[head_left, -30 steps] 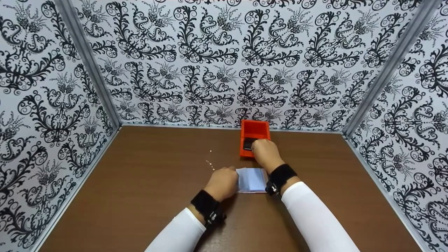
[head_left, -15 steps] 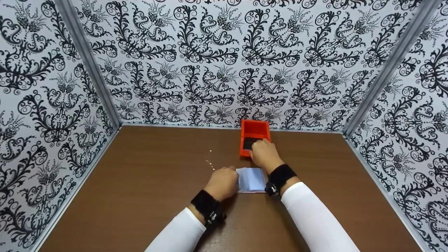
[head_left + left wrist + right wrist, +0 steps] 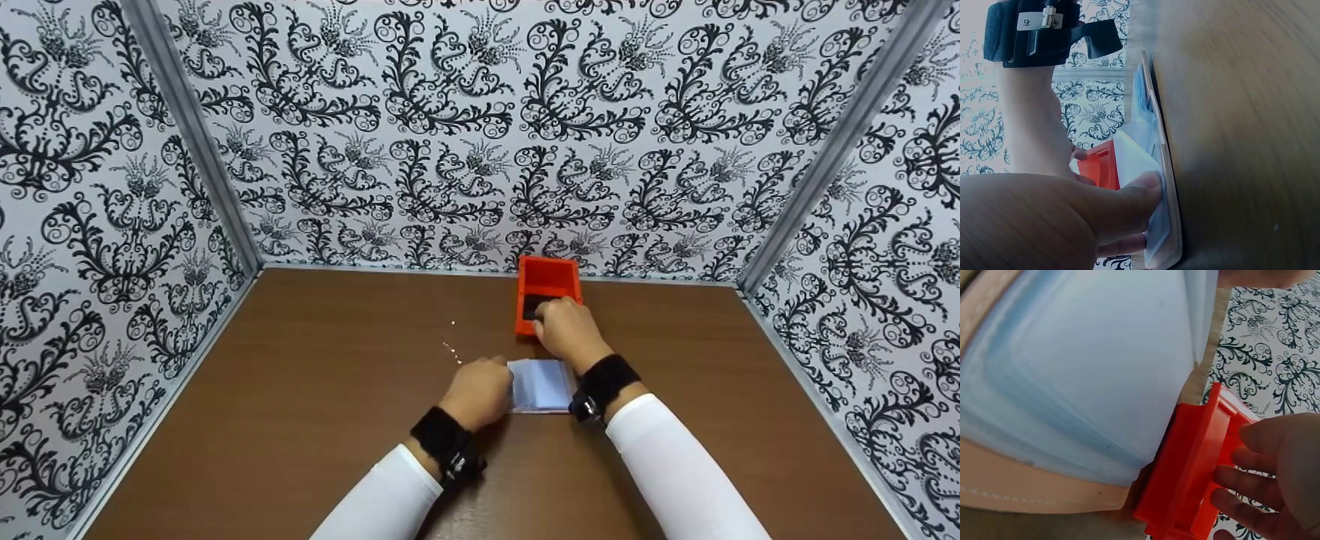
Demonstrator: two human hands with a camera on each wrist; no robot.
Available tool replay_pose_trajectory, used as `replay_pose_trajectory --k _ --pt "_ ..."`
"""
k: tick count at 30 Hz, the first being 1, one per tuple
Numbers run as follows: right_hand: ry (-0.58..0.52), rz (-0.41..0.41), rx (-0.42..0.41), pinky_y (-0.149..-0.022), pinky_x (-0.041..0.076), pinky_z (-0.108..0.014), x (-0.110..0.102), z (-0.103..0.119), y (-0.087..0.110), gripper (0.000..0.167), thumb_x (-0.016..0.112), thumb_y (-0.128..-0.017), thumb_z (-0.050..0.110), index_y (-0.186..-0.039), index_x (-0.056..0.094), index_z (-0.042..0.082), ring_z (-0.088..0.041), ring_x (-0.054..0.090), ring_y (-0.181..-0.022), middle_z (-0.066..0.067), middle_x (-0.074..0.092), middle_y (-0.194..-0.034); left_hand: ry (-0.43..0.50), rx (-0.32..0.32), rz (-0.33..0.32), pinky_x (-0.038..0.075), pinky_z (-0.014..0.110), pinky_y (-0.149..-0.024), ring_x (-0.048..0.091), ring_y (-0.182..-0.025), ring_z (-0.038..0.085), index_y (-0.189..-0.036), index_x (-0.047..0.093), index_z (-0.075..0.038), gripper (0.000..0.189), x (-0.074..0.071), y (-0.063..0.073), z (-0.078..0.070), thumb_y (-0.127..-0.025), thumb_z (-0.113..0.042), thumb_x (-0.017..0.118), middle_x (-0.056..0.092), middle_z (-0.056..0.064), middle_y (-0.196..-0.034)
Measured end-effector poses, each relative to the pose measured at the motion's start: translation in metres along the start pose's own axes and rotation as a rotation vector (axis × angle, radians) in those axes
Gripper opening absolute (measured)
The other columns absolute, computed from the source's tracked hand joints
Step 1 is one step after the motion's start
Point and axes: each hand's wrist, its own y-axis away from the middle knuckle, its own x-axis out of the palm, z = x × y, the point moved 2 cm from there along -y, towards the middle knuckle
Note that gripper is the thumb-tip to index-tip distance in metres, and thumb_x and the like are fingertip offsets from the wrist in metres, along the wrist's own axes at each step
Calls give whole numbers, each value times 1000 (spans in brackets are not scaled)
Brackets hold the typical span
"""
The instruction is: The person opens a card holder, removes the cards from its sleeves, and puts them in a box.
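Note:
A card holder with a tan stitched cover (image 3: 1044, 495) and clear bluish plastic sleeves (image 3: 547, 386) lies spread on the table. At its left side my left hand (image 3: 478, 390) holds the sleeves, the thumb (image 3: 1143, 194) lying against a raised leaf. My right hand (image 3: 570, 328) reaches over the card holder into a red bin (image 3: 550, 271). Something dark (image 3: 531, 305) lies in that bin, partly hidden by the hand. In the right wrist view the right fingers (image 3: 1247, 484) bend loosely inside the bin's near wall, with nothing visible between them.
The brown table (image 3: 337, 420) runs back to a patterned wall (image 3: 450, 150), with more patterned panels at both sides. Small bright specks (image 3: 452, 351) show on the table left of the bin. Both wrists wear black straps (image 3: 442, 435) with cameras.
My right hand shifts slightly inside the red bin, and a pale edge seen by its fingers earlier no longer shows. The left hand and card holder stay put.

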Motion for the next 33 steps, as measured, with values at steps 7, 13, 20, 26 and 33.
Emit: replay_pose_trajectory --k 7,13,20,26,33 --pt "-123 -102 16 -98 63 -61 -8 6 12 17 78 -100 14 -108 85 1 -47 79 -103 -20 84 -108 -9 -4 8 65 45 -67 75 -81 29 -92 85 -10 10 0 -1 -1 -92 -19 81 75 4 -94" --pt "-203 -79 110 -90 64 -61 -11 6 26 14 76 -100 16 -98 83 5 -45 79 -92 -17 84 -100 3 -9 27 65 45 -68 75 -81 29 -92 85 -9 13 0 -1 -1 -93 -22 83 75 5 -95" --pt "-261 43 151 -83 64 -50 -11 3 41 15 78 -99 17 -90 85 8 -30 75 -84 -11 84 -94 7 -12 21 65 46 -67 75 -81 29 -90 84 -9 13 2 -1 -1 -92 -22 84 75 5 -95" --pt "-300 146 78 -72 59 -37 -12 7 55 15 81 -98 16 -86 87 11 -15 66 -72 -3 81 -85 21 -12 16 65 47 -70 76 -83 30 -92 84 -7 14 1 -1 -1 -94 -21 81 76 6 -96" --pt "-267 202 15 -76 62 -41 -7 10 64 12 81 -99 16 -92 87 8 -15 68 -76 -3 83 -90 -22 -6 16 67 44 -72 77 -84 28 -90 82 -9 12 2 0 -1 -89 -20 86 75 4 -97"
